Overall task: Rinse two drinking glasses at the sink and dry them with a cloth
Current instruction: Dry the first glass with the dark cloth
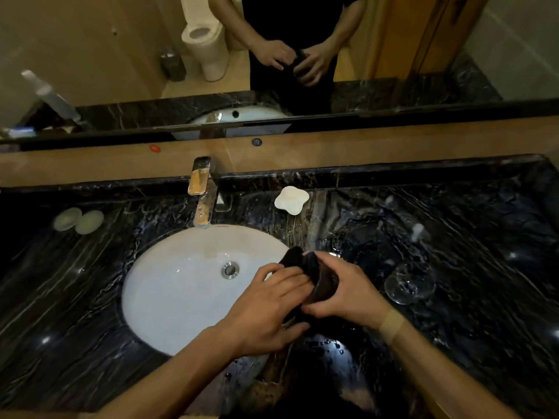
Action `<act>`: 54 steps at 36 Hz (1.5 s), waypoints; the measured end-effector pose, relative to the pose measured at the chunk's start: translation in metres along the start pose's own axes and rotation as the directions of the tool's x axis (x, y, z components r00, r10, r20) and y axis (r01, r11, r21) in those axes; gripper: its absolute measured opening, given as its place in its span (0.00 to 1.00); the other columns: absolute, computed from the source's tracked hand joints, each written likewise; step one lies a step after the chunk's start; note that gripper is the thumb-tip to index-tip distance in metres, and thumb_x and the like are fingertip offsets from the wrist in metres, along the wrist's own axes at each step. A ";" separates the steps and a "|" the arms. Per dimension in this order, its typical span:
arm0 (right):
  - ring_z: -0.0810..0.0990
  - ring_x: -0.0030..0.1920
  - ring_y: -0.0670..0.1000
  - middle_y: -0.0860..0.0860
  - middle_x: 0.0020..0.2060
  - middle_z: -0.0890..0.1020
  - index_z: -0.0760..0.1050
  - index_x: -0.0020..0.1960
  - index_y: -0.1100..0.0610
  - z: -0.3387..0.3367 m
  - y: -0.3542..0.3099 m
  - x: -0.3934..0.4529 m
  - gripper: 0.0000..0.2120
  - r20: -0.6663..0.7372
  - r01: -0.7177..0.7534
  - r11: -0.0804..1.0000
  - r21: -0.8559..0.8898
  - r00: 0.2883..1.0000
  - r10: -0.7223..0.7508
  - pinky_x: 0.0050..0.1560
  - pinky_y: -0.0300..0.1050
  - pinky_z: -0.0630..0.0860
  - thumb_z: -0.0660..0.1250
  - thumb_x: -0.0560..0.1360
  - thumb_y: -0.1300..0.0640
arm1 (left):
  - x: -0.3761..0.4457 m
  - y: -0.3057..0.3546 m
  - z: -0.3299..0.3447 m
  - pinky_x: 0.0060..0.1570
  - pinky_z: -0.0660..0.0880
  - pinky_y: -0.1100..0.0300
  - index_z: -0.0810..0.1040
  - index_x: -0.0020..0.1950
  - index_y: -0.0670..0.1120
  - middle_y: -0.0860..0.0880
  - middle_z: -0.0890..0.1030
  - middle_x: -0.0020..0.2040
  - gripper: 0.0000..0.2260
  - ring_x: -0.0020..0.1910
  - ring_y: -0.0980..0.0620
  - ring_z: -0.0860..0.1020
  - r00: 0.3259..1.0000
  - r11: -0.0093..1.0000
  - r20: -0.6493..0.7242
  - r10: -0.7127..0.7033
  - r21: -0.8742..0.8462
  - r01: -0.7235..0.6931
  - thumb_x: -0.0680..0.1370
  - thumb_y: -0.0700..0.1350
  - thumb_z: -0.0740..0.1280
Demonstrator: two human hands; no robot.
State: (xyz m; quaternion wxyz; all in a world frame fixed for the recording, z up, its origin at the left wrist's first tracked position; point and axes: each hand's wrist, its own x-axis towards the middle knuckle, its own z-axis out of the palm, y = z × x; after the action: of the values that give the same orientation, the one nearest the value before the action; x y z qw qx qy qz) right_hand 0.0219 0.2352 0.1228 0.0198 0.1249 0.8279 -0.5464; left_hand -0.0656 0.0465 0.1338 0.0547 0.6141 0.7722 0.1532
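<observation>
Both hands meet at the right rim of the sink (157, 300), whose white bowl shows only its drain. The right hand (341, 290) curls its fingers round a dark cloth (314, 273) bundled over something; whether a glass is inside cannot be told. The left hand (266, 309) holds the cloth's near side, fingertips against it. Right of the right-hand fingers, apart from them, a clear glass (410, 282) stands on the dark counter (484, 267)
</observation>
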 end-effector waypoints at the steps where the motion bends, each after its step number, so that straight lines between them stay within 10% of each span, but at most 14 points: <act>1: 0.80 0.59 0.44 0.46 0.58 0.82 0.74 0.69 0.48 -0.002 0.000 0.000 0.42 0.019 0.001 1.000 0.013 1.000 -0.001 0.64 0.48 0.75 0.82 0.57 0.48 | 0.000 0.001 -0.001 0.70 0.59 0.52 0.72 0.65 0.50 0.53 0.78 0.64 0.24 0.69 0.53 0.70 1.000 1.000 0.015 -0.007 -0.012 0.008 0.74 0.57 0.70; 9: 0.77 0.59 0.44 0.45 0.60 0.78 0.69 0.73 0.48 -0.008 -0.007 0.005 0.47 0.148 0.011 0.997 -0.070 0.989 -0.001 0.63 0.41 0.73 0.79 0.56 0.44 | 0.021 0.009 -0.016 0.63 0.55 0.55 0.75 0.52 0.55 0.57 0.80 0.47 0.10 0.52 0.56 0.75 0.985 0.993 0.162 -0.050 0.111 0.032 0.72 0.51 0.64; 18: 0.82 0.56 0.41 0.41 0.54 0.84 0.71 0.64 0.41 -0.013 -0.008 0.006 0.39 0.184 -0.004 0.989 0.147 0.983 -0.024 0.56 0.34 0.75 0.82 0.62 0.66 | 0.019 0.007 -0.020 0.61 0.60 0.52 0.75 0.54 0.52 0.54 0.78 0.46 0.11 0.48 0.52 0.74 0.996 0.998 0.061 -0.064 -0.019 0.065 0.73 0.48 0.70; 24: 0.81 0.59 0.51 0.55 0.59 0.83 0.72 0.68 0.56 -0.019 -0.012 0.004 0.37 0.261 -0.029 0.951 0.308 0.964 -0.055 0.61 0.44 0.76 0.79 0.62 0.71 | 0.010 0.001 -0.021 0.64 0.63 0.50 0.81 0.61 0.48 0.53 0.75 0.61 0.15 0.59 0.49 0.76 0.982 0.994 -0.157 0.107 -0.002 -0.109 0.76 0.50 0.72; 30: 0.82 0.52 0.44 0.46 0.51 0.85 0.71 0.63 0.51 -0.029 -0.014 0.009 0.35 0.416 -0.095 0.977 0.188 0.909 0.008 0.55 0.39 0.77 0.81 0.61 0.67 | 0.009 -0.008 -0.044 0.75 0.45 0.35 0.72 0.73 0.50 0.57 0.75 0.70 0.25 0.73 0.57 0.67 0.952 0.950 0.116 0.285 0.095 -0.296 0.78 0.54 0.68; 35: 0.81 0.53 0.51 0.61 0.56 0.81 0.68 0.66 0.57 -0.024 -0.017 0.010 0.37 0.529 -0.127 0.975 0.180 0.849 0.012 0.55 0.45 0.80 0.80 0.61 0.68 | 0.011 -0.007 -0.045 0.76 0.48 0.39 0.72 0.73 0.48 0.53 0.75 0.69 0.21 0.73 0.53 0.68 0.895 0.893 0.183 0.407 0.129 -0.432 0.81 0.52 0.62; 47: 0.78 0.64 0.60 0.59 0.64 0.78 0.70 0.66 0.52 -0.026 -0.010 0.025 0.39 0.478 -0.136 0.936 0.324 0.878 -0.038 0.68 0.60 0.73 0.82 0.59 0.59 | 0.016 -0.004 -0.020 0.52 0.76 0.51 0.76 0.66 0.57 0.56 0.80 0.58 0.16 0.59 0.53 0.77 0.994 0.965 0.108 -0.008 -0.258 0.036 0.78 0.52 0.69; 54: 0.83 0.52 0.54 0.55 0.55 0.82 0.75 0.60 0.51 0.016 0.001 0.011 0.26 0.061 -0.111 0.560 0.821 0.992 0.107 0.45 0.46 0.80 0.79 0.64 0.48 | 0.032 0.009 -0.027 0.52 0.79 0.61 0.80 0.55 0.67 0.57 0.85 0.49 0.21 0.48 0.61 0.83 0.840 0.544 0.095 -0.534 -0.722 0.428 0.70 0.43 0.78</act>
State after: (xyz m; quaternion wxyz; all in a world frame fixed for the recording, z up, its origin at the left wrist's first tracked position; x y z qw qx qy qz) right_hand 0.0093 0.2226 0.1138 -0.0053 0.1695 0.4695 -0.8665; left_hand -0.0718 0.0744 0.1651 0.2774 0.2940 0.7889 0.4628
